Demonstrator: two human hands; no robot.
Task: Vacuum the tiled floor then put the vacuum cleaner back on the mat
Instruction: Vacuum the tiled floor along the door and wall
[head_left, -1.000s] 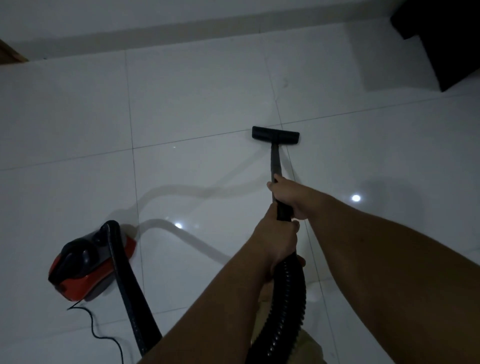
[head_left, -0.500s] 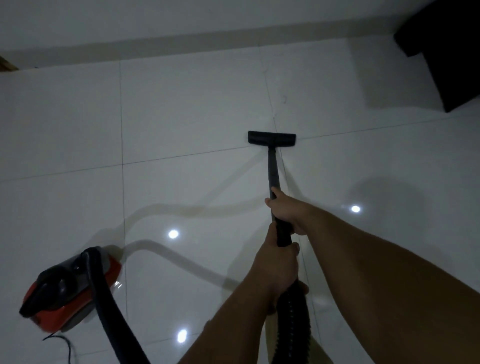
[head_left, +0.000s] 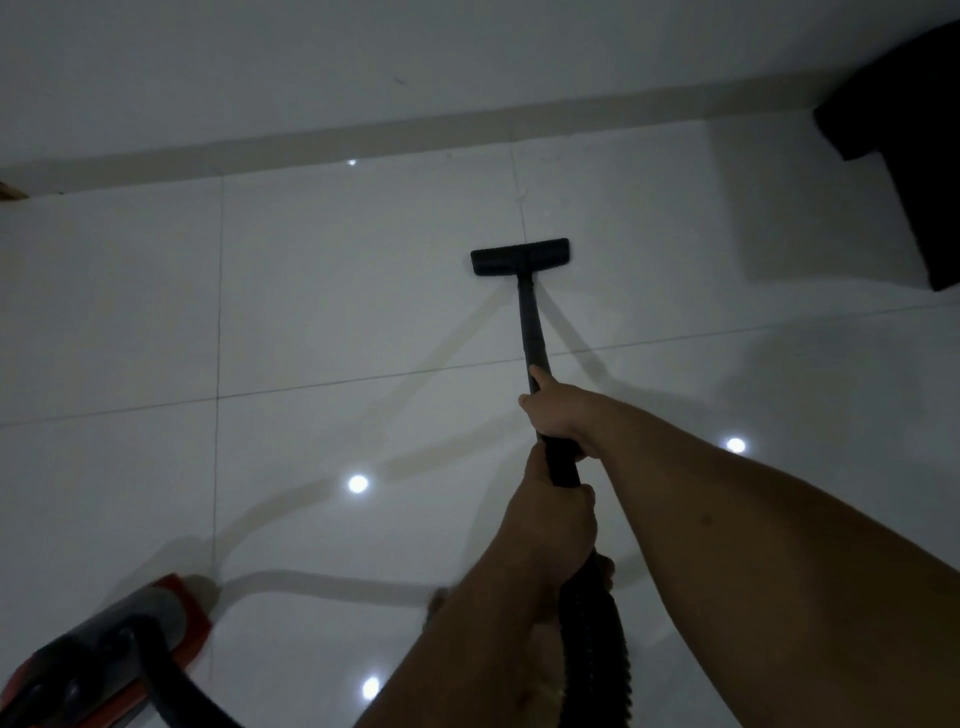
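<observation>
Both hands gripped the vacuum: right hand (head_left: 558, 410) wrapped round the black wand (head_left: 531, 322), left hand (head_left: 550, 530) clamped just behind it, where the ribbed hose (head_left: 597, 639) joined. Floor nozzle (head_left: 519, 256) lay flat on the white tiled floor (head_left: 337, 312), near the skirting. Judgement: strokes should stay straight and overlapping, nozzle kept flat, hose clear of feet. Wand's long axis ran away from the person, toward the wall; nozzle bar lay crosswise to it. Red canister (head_left: 119, 649) sat at lower left, blurred. No mat in view.
</observation>
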